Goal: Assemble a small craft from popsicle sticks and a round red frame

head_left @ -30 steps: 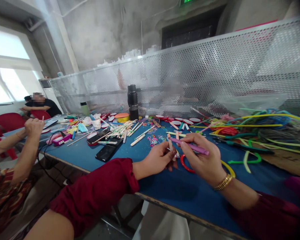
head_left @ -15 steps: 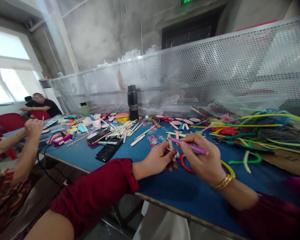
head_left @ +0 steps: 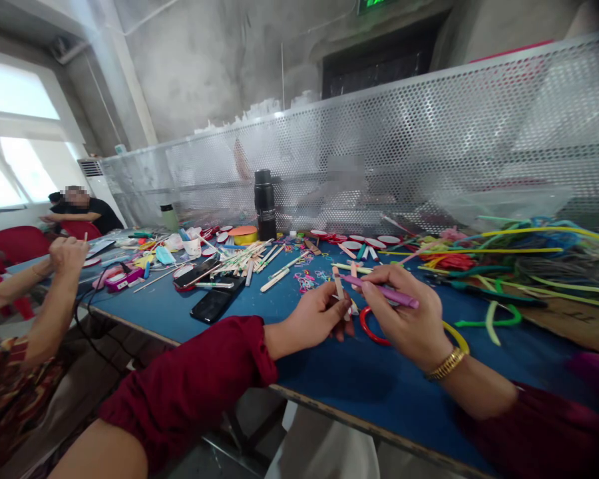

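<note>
My left hand (head_left: 313, 320) is closed in a pinch on a pale craft stick (head_left: 339, 285) that stands nearly upright above the blue table (head_left: 259, 313). My right hand (head_left: 408, 319) is closed around a purple marker (head_left: 384, 291), whose tip points left at the stick. Both hands hover just over the table, close together. A red ring (head_left: 368, 327) lies under my right hand, partly hidden, and a yellow ring (head_left: 458, 334) shows beside my wrist with the gold watch (head_left: 445, 364).
A black bottle (head_left: 265, 203) stands at the back before a perforated metal screen (head_left: 429, 133). Loose sticks (head_left: 244, 258), two phones (head_left: 214, 301), red lids and coloured pipe cleaners (head_left: 529, 256) litter the table. A co-worker's raised hands (head_left: 64, 256) are at left.
Almost nothing has changed. My hands hold their place, with only a slight shift of the marker and stick.
</note>
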A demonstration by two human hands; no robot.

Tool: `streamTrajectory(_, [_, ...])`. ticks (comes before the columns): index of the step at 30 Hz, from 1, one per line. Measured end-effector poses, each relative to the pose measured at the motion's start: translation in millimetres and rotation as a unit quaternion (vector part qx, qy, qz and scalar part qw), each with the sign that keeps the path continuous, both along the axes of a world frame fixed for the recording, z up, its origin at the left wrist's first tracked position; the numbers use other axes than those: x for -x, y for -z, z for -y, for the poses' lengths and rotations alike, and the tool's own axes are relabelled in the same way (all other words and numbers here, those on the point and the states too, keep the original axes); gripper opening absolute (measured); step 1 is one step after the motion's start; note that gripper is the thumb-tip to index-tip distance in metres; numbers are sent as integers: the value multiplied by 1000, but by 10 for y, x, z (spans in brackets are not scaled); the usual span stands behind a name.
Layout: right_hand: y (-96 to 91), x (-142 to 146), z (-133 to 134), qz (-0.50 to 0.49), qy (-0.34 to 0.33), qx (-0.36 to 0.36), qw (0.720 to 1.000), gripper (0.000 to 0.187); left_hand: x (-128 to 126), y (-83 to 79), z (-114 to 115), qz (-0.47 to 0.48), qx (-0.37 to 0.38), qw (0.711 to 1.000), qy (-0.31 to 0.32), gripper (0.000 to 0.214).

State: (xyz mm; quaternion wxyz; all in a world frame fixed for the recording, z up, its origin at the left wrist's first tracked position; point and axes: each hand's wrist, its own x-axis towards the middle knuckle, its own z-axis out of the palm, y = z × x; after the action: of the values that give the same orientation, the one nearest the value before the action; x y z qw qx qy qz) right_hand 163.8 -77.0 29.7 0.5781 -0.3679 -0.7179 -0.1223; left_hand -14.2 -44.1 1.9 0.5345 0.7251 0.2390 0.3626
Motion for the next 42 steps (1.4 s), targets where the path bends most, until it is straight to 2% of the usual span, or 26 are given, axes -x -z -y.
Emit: streamTrajectory(42, [-28, 20, 36, -8, -2, 13, 1000, 13, -5, -10, 10, 16, 4, 1000, -3, 62])
